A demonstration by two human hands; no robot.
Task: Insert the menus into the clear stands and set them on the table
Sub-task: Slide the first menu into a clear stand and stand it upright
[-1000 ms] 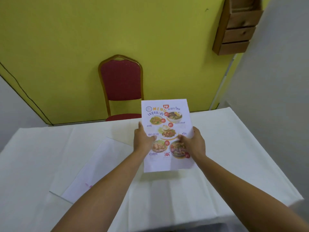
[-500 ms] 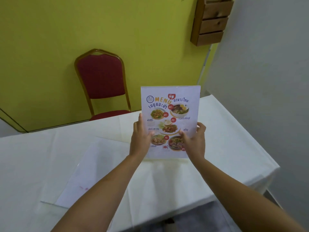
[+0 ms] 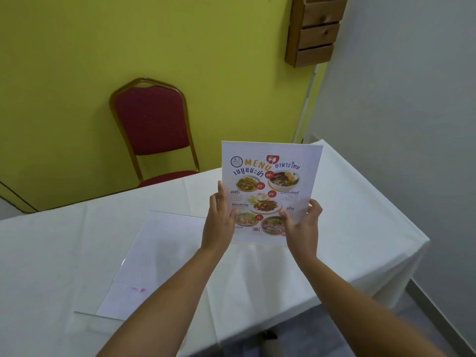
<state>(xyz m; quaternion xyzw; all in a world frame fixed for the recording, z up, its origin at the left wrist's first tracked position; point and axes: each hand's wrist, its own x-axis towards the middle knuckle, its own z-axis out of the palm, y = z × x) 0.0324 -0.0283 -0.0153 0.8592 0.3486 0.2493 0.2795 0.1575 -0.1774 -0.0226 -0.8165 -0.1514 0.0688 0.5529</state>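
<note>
A colourful printed menu [image 3: 270,181], seemingly inside a clear stand, stands upright above the white-clothed table [image 3: 360,215], its bottom edge at or just over the cloth. My left hand [image 3: 219,217] grips its left edge and my right hand [image 3: 302,222] grips its lower right edge. A second clear stand [image 3: 154,253] lies flat on the cloth to the left, with a pale sheet face-down inside it and a small pink mark near its lower end.
A red padded chair [image 3: 152,122] with a gold frame stands behind the table against the yellow wall. A wooden rack [image 3: 314,29] hangs on that wall at the upper right. The grey wall runs close along the table's right edge.
The menu has tipped from leaning back to upright and shifted right toward the table's right end. Both hands stayed on its edges. The camera view swung right.
</note>
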